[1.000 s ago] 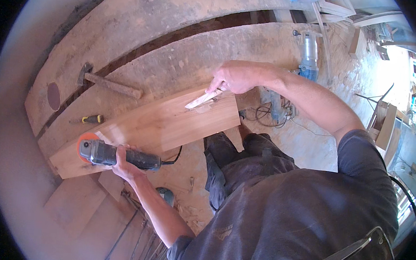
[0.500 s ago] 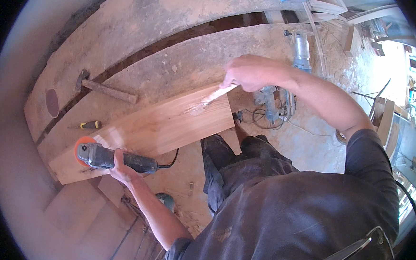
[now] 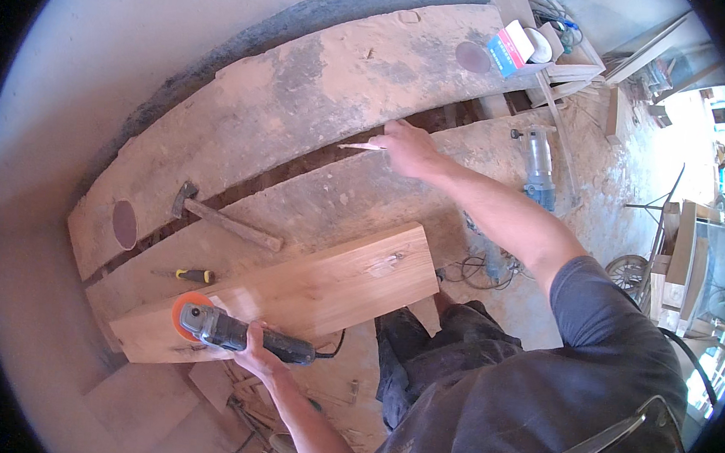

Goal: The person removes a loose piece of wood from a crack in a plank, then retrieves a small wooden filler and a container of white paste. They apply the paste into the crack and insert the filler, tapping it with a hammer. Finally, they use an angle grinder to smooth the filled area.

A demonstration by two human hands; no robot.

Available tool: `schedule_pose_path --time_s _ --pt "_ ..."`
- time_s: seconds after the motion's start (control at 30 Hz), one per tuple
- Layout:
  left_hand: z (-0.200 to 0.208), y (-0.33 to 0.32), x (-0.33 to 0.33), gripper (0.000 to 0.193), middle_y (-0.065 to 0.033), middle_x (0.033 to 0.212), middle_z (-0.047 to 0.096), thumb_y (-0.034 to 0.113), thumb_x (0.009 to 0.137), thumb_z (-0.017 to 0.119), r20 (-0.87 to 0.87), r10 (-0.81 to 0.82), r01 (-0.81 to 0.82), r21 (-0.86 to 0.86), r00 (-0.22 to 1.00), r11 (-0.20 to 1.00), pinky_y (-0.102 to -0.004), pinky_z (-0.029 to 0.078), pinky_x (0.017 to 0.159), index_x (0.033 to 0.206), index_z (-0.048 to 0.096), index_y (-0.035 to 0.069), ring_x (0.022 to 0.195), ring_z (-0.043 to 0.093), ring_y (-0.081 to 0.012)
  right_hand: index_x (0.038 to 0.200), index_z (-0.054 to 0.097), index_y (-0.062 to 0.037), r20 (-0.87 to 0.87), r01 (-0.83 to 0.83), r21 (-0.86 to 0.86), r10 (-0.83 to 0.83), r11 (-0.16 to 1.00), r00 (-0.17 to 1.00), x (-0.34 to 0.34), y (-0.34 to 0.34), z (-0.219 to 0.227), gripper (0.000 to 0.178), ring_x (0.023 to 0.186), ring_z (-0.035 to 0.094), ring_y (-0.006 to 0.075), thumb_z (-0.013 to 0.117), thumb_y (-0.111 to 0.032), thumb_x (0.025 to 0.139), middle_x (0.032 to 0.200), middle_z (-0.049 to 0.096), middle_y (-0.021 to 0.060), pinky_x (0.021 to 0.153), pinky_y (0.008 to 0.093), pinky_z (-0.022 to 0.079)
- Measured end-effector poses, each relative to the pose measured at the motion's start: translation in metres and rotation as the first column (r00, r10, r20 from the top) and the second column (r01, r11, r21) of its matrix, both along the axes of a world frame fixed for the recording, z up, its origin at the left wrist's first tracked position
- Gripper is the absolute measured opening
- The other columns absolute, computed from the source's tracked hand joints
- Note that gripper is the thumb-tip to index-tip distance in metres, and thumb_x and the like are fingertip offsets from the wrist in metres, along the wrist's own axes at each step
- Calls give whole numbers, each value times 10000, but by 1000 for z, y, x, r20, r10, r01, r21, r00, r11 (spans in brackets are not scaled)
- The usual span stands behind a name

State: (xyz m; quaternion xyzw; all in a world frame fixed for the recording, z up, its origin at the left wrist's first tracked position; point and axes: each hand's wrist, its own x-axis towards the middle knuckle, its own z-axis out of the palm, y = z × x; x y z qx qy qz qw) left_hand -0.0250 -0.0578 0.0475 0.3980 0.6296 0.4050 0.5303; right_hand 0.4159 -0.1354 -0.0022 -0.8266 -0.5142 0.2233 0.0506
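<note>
My left hand (image 3: 256,358) is closed around the body of a grey and black angle grinder (image 3: 227,331). Its orange-edged disc (image 3: 181,315) is over the left end of a long wooden board (image 3: 317,286). Out beyond the board, my right hand (image 3: 409,150) pinches a thin pale stick (image 3: 361,147), held above the dark gap in the workbench (image 3: 320,99). A rough, whitish patch (image 3: 388,264) marks the board's right part. Whether the disc touches the wood I cannot tell.
On the bench lie a hammer (image 3: 238,225), a yellow and black screwdriver (image 3: 195,275) and a round sanding disc (image 3: 124,225). A router-like power tool (image 3: 539,167) is at the right. Farther back sits an open box (image 3: 510,49). A cord (image 3: 339,345) trails from the grinder.
My right hand has lifted the stick off the board's whitish patch and carried it away over the bench gap. The left hand still grips the grinder. The whole view has shifted.
</note>
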Motion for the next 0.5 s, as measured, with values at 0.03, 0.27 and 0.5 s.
schedule_pose_path --time_s 0.03,0.27,0.5 --pt "-1 1 3 249 -128 766 626 53 809 688 -7 -12 12 2 1000 1000 -353 561 564 1002 607 -81 599 628 -231 1179 734 -90 93 -48 4 47 999 995 -1 4 -8 297 1168 615 362 610 -39 914 1184 638 201 965 490 528" --pt "8 0 3 229 -126 798 630 60 811 702 -51 9 -10 -21 999 1000 -352 561 565 978 609 -64 607 628 -229 935 750 59 274 -453 -120 468 883 840 -4 -3 18 211 1040 601 308 603 -87 892 1081 633 175 853 469 531" --pt "-3 3 -5 234 -121 791 619 48 806 685 -29 5 -6 -47 1000 999 -357 563 569 994 600 -62 604 624 -228 1136 774 -119 -177 20 -251 -66 968 982 9 -36 45 356 882 700 272 570 6 872 1012 731 190 751 422 538"
